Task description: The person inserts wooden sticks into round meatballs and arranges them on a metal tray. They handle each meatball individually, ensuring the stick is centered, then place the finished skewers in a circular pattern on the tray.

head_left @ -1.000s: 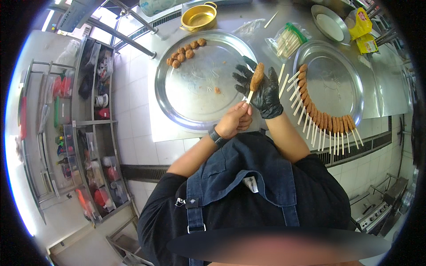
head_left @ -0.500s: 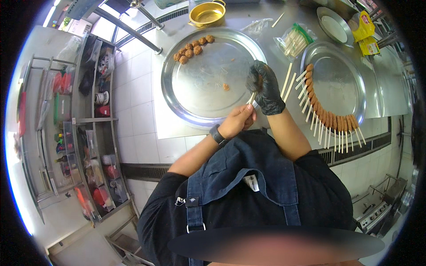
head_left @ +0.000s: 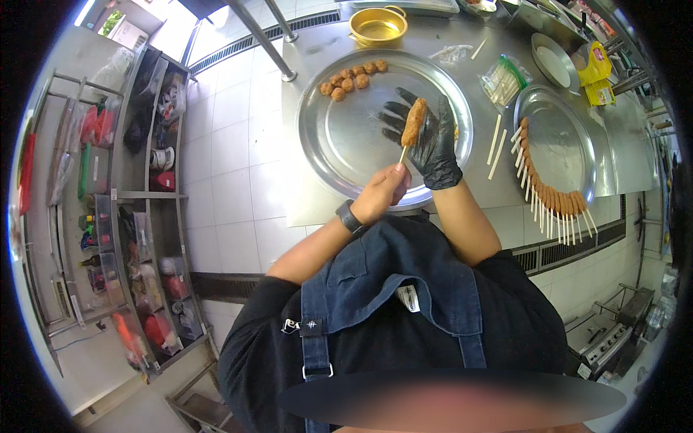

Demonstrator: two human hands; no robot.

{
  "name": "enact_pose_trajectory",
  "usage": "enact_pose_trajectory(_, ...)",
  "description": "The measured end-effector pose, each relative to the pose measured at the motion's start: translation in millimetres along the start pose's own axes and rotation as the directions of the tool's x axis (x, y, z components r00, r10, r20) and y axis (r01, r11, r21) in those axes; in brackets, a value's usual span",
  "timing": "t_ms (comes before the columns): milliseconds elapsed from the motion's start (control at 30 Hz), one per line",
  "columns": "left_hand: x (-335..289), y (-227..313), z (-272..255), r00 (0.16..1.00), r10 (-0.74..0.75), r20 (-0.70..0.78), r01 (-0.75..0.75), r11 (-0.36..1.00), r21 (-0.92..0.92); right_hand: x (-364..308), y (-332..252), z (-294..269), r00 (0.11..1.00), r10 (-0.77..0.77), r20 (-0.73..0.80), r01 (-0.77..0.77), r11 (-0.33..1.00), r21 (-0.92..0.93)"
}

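My bare left hand point(head_left: 385, 190) pinches the lower end of a wooden stick. Around the stick's upper part is a long brown minced-meat skewer point(head_left: 413, 123), tilted slightly to the right. Behind it my right hand point(head_left: 435, 141), in a black glove, lies palm up with fingers spread, the meat resting against or just over the palm. Both hands are above the near right part of a large round metal tray point(head_left: 339, 155). Several brown meatballs point(head_left: 346, 85) sit along that tray's far left side.
To the right, a second metal tray point(head_left: 559, 137) carries a curved row of finished-looking skewers point(head_left: 548, 198), sticks pointing outward. Loose sticks point(head_left: 494, 138) and a bag of sticks point(head_left: 504, 81) lie between the trays. A golden pot point(head_left: 378, 27) stands behind; metal posts point(head_left: 263, 40) rise at the far left.
The gloved right hand has opened from a closed grip around the meat, uncovering the skewer. My left hand still holds the stick. The whole view has shifted slightly.
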State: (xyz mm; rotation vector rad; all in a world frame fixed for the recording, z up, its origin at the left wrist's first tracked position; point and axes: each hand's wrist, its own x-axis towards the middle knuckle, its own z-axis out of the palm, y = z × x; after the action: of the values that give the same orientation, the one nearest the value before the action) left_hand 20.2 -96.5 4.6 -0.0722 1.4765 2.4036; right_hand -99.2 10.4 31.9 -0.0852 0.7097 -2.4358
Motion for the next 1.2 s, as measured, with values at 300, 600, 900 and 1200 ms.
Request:
enact_pose_trajectory(300,-35.2,22.7,-48.3,0.932,0.343,-0.119,-0.244,0.834,0.494,7.6,54.9,48.9,0.981,-0.192,-0.03,0.193,0.981,0.025)
enact_pose_trajectory(600,-52.6,28.6,-62.5,0.915,0.382,-0.126,-0.216,0.73,0.649,8.6,86.9,66.8,0.849,-0.46,-0.26,0.411,0.885,-0.22)
enact_pose_trajectory(900,-59.0,23.7,-71.8,0.919,0.391,-0.04,-0.298,0.759,0.579,4.3,96.2,82.1,0.891,-0.444,-0.1,0.406,0.874,-0.266)
enact_pose_trajectory(1200,-62.7,29.5,-93.1,0.981,-0.014,0.193,0.063,0.967,-0.246,19.4,100.4,80.4,0.955,-0.278,-0.104,0.246,0.937,-0.246)
